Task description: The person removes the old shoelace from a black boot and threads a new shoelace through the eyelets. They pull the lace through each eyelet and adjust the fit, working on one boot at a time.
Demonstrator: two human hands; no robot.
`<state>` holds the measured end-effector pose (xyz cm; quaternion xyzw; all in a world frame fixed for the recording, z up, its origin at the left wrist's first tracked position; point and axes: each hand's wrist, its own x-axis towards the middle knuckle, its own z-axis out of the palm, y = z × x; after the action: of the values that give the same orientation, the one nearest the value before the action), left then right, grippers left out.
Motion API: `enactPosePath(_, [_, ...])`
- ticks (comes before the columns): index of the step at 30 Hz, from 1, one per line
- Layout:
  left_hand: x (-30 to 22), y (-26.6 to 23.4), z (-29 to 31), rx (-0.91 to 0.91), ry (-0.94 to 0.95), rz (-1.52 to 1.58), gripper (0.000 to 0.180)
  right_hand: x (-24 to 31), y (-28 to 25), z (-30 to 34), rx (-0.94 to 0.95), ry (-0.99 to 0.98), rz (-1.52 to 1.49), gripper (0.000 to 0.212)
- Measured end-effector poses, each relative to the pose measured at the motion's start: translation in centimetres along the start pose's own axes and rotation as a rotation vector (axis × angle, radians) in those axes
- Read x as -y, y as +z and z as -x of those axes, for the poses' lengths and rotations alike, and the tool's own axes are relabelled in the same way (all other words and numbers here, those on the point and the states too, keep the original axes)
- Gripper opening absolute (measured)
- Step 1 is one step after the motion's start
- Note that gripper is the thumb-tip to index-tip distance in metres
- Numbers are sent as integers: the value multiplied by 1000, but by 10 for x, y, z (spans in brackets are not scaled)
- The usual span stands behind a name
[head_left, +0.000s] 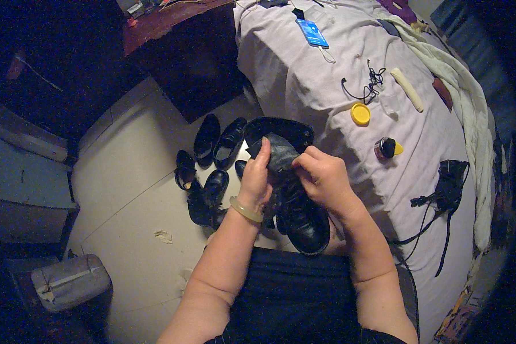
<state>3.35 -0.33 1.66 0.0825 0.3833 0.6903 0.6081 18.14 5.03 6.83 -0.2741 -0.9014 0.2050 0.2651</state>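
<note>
Held between both hands, above and just beyond the lap (298, 298): boot (305, 223), black, glossy leather by its sheen, rounded toe toward the lap, wide open shaft away from it. At the shaft, under the fingers: flap (281, 156), dark grey, thin, duller than the toe, softly creased; boot tongue or separate cloth, cannot tell. Left hand (257, 175) closed on the flap's near-left side, thumb straight and pointing away, other fingers mostly hidden. Right hand (322, 175) curled, wrist bent inward, thumb and forefinger pinching the flap's right edge. Hands close together but apart; forearms converging from below. On left wrist, bangle (246, 210), pale, smooth, rounded. Left of left hand, on pale smooth floor (132, 200): black shoes (207, 140), some shiny. Right of right hand, on wrinkled pale sheet (378, 189): squat dark bottle (386, 148) with yellow tip; beyond it, round yellow lid (359, 114), tangled black cord (374, 85), off-white stick (407, 90). Farther right, black strapped pouch (450, 184), crumpled.
</note>
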Motion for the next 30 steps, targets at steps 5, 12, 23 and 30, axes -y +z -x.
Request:
enactPosePath(5, [-1,0,1,-47,-4,-34,40,4,6,-1,-15,-57,95,15])
enactPosePath(12, [-14,16,14,-178,-54,-214,46,2,10,0,28,-24,41,15])
enactPosePath(23, [3,9,10,-210,24,-353,55,0,12,-1,166,52,39,24])
enactPosePath(30, [8,8,8,-232,33,-365,57,-5,17,0,128,77,-23,16])
